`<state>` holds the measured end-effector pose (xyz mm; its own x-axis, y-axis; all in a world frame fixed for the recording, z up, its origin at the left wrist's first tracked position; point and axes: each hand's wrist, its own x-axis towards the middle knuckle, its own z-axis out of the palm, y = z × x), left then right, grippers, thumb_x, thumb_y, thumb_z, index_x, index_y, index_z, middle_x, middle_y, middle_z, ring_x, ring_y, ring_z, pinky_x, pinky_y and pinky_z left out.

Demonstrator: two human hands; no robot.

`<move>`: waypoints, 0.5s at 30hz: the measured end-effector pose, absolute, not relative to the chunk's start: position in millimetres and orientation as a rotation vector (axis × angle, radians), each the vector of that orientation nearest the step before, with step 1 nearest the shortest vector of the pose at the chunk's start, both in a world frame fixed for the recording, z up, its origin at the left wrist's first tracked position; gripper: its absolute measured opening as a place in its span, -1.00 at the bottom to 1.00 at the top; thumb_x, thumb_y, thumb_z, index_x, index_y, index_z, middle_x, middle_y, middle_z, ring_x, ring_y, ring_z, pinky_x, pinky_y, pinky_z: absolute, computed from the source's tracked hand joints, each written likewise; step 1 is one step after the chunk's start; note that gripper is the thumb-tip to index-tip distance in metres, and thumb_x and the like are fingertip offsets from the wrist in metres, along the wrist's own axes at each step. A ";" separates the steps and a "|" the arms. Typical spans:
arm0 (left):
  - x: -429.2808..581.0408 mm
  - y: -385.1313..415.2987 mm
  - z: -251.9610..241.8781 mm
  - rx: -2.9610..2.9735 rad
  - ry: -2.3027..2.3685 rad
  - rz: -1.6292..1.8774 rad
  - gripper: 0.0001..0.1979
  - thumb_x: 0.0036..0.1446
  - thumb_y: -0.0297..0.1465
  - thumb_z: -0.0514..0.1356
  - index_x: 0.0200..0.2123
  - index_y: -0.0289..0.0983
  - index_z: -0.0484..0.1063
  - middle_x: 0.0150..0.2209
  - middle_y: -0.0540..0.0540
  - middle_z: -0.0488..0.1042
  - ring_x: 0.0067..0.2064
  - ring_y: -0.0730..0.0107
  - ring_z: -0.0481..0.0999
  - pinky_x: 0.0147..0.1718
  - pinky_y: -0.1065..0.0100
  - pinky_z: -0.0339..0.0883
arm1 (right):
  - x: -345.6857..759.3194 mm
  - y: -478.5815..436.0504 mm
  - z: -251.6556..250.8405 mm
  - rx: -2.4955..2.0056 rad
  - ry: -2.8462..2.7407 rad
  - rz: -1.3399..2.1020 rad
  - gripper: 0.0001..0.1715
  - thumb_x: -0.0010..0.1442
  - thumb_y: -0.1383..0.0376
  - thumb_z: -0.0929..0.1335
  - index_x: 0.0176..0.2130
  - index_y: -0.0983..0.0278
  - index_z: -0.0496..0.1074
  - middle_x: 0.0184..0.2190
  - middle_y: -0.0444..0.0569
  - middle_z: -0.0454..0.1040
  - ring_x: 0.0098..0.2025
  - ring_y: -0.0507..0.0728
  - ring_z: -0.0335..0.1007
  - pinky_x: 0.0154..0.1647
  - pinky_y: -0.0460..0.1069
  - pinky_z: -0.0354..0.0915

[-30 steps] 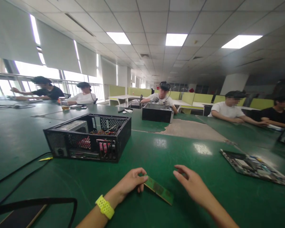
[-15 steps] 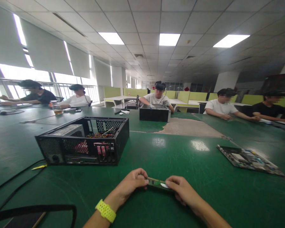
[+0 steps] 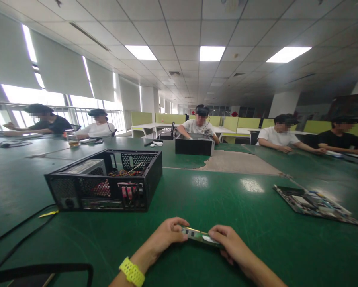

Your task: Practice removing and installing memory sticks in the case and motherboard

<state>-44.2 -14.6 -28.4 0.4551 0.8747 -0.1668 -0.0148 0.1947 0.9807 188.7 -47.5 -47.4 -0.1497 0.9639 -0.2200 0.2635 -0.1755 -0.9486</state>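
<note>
A green RAM stick with dark chips, a white label and a gold edge is stretched between my two hands, just above the green table. My left hand, with a yellow strap on its wrist, pinches one end. At the other end, beside the label, my right hand grips it between thumb and fingers. An open black computer case lies on its side beyond my left hand, with a power supply and coloured wires inside. Off to the right, a motherboard lies flat on the table.
Black cables run along the table at the left, one with a yellow tag. Across the table a person works in another case. Other people sit at both sides. A cup stands far left. A bare patch breaks the green surface.
The RAM stick has tilted slightly in my hands, so its chips and gold edge show more plainly. Both hands sit a little lower in view, and the whole view has shifted slightly down.
</note>
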 end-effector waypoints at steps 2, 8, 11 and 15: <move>-44.0 -14.9 -28.9 1.224 0.926 0.746 -0.55 -0.29 -0.44 0.38 -0.24 -0.37 0.41 -0.58 0.16 0.29 -0.52 0.60 0.26 -0.47 0.49 0.07 | 188.7 -47.7 -45.5 -1.450 -1.422 1.385 -0.58 0.09 -0.01 0.29 -0.31 0.29 0.40 -0.68 -0.30 0.07 -0.74 -0.10 -0.01 -0.85 -0.21 -0.13; -43.6 -14.6 -27.1 1.274 0.964 0.720 -0.59 -0.31 -0.44 0.37 -0.27 -0.37 0.44 -0.56 0.14 0.28 -0.50 0.59 0.23 -0.48 0.49 0.03 | 189.1 -48.3 -42.8 -1.451 -1.411 1.398 -0.59 0.09 -0.01 0.29 -0.31 0.30 0.39 -0.67 -0.29 0.10 -0.73 -0.11 0.00 -0.85 -0.22 -0.14; -43.6 -15.6 -25.4 1.285 0.964 0.707 -0.61 -0.31 -0.43 0.37 -0.29 -0.37 0.44 -0.59 0.16 0.25 -0.53 0.61 0.18 -0.51 0.49 -0.01 | 189.1 -48.8 -42.8 -1.446 -1.409 1.402 -0.59 0.09 -0.01 0.29 -0.31 0.30 0.39 -0.67 -0.29 0.11 -0.73 -0.11 0.01 -0.85 -0.22 -0.14; -43.8 -16.3 -25.1 1.314 0.969 0.709 -0.61 -0.30 -0.39 0.38 -0.31 -0.37 0.45 -0.59 0.15 0.24 -0.53 0.61 0.17 -0.52 0.49 -0.03 | 188.5 -49.4 -40.8 -1.447 -1.417 1.415 -0.59 0.10 0.00 0.28 -0.32 0.30 0.38 -0.72 -0.31 0.07 -0.75 -0.11 -0.04 -0.85 -0.21 -0.14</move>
<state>-43.8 -16.3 -25.1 0.4503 0.8750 -0.1778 0.0960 0.1506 0.9839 188.5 -49.4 -40.8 -0.1711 0.9552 -0.2417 0.2431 -0.1968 -0.9498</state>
